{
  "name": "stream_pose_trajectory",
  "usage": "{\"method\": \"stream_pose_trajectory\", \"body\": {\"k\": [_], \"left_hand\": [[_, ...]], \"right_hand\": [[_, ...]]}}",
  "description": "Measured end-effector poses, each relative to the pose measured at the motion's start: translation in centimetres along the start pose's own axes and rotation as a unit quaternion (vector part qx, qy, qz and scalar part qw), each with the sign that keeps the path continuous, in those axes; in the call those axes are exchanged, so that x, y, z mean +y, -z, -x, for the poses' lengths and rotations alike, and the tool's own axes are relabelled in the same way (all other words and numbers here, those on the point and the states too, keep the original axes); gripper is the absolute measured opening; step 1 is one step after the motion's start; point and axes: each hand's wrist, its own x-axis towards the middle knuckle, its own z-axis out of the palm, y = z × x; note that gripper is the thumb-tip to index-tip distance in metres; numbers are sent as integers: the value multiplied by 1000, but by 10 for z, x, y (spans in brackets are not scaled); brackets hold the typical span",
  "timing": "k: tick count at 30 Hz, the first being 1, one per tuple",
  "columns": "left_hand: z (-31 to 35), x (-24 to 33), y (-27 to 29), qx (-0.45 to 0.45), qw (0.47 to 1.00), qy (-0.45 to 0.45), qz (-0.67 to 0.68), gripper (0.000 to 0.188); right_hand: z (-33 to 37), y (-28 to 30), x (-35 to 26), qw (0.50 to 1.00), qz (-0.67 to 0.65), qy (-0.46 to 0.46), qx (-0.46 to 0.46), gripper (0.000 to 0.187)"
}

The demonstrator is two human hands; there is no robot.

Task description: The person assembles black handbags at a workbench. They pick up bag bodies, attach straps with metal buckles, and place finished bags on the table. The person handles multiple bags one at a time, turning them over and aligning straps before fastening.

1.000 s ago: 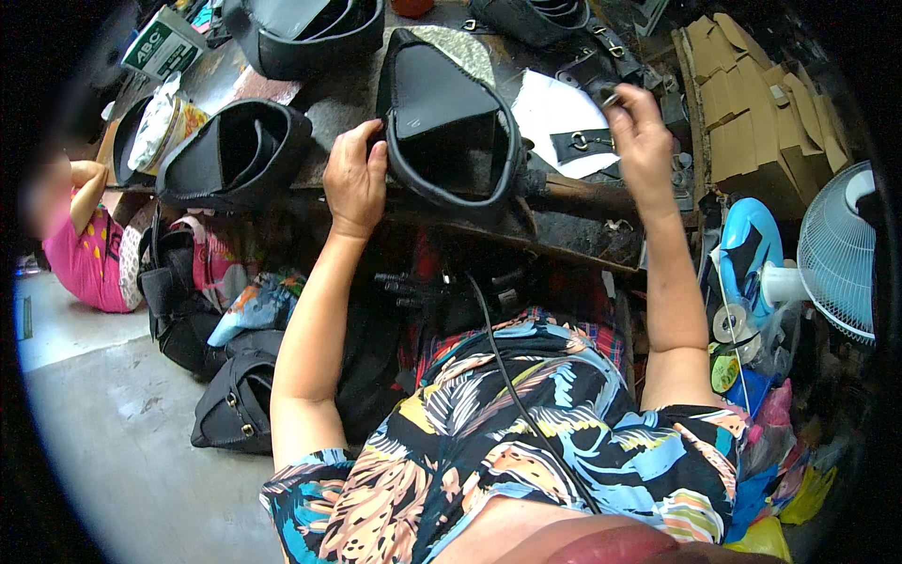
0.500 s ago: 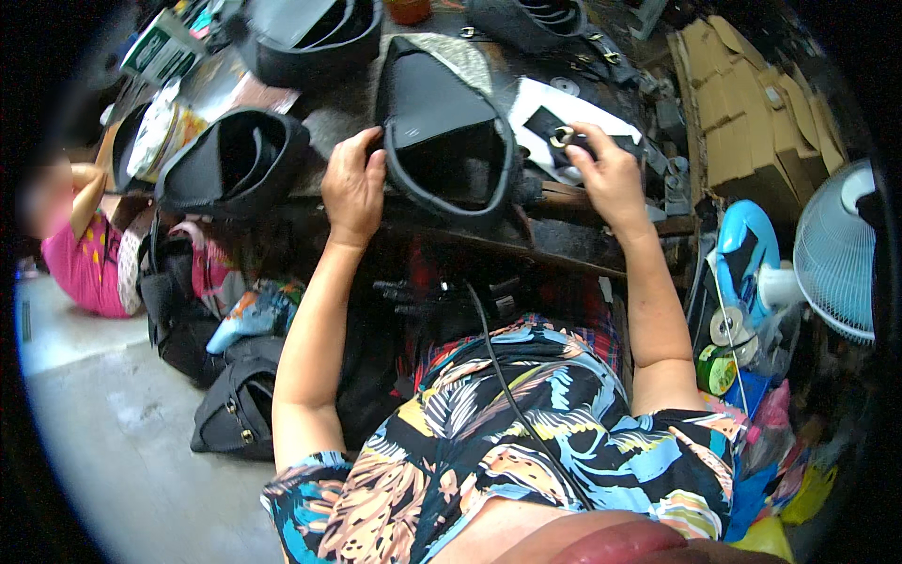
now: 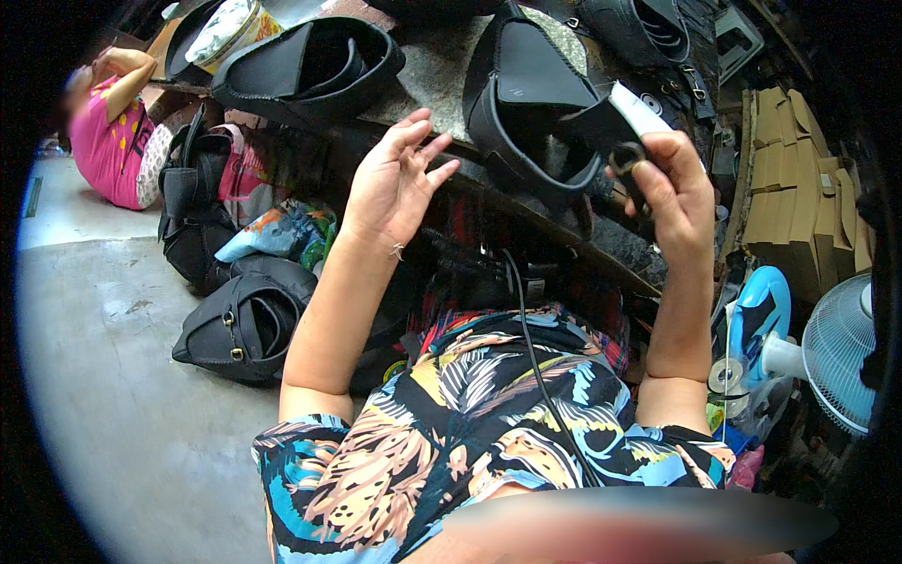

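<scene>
In front of me a black leather-like piece with a stitched rim (image 3: 540, 80), like a boot upper, lies at the table's near edge with its opening toward me. My right hand (image 3: 672, 193) is closed around a black strap (image 3: 601, 127) with a dark ring on it, raised over the right side of that piece. Part of the strap is hidden behind my fingers. My left hand (image 3: 399, 179) is lifted just before the table edge, palm up and fingers apart, holding nothing.
Similar black uppers (image 3: 268, 70) lie at the left and far right of the table. Cardboard pieces (image 3: 799, 188) stand at right above a fan (image 3: 841, 352). A black buckled upper (image 3: 244, 324) lies on the floor. Another person (image 3: 117, 132) in pink sits at far left.
My left hand has come off the upper's left rim and turned palm up. My right hand has lifted the strap from the white sheet and brought it toward the upper. The view has shifted.
</scene>
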Motion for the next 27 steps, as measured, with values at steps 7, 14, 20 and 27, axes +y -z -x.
{"method": "stream_pose_trajectory", "body": {"k": [7, 14, 20, 27], "left_hand": [[4, -10, -12, -15, 996, 69, 44, 31], [-11, -10, -27, -107, 991, 51, -65, 31], [-20, -18, -65, -163, 985, 63, 7, 39], [-4, -18, -80, -205, 979, -18, -4, 29]], "right_hand": [[14, -20, 10, 995, 73, 20, -61, 17], [46, 11, 21, 998, -56, -34, -2, 18], [53, 21, 15, 993, -112, -34, 2, 21], [27, 60, -17, 989, -87, -83, 88, 37]]}}
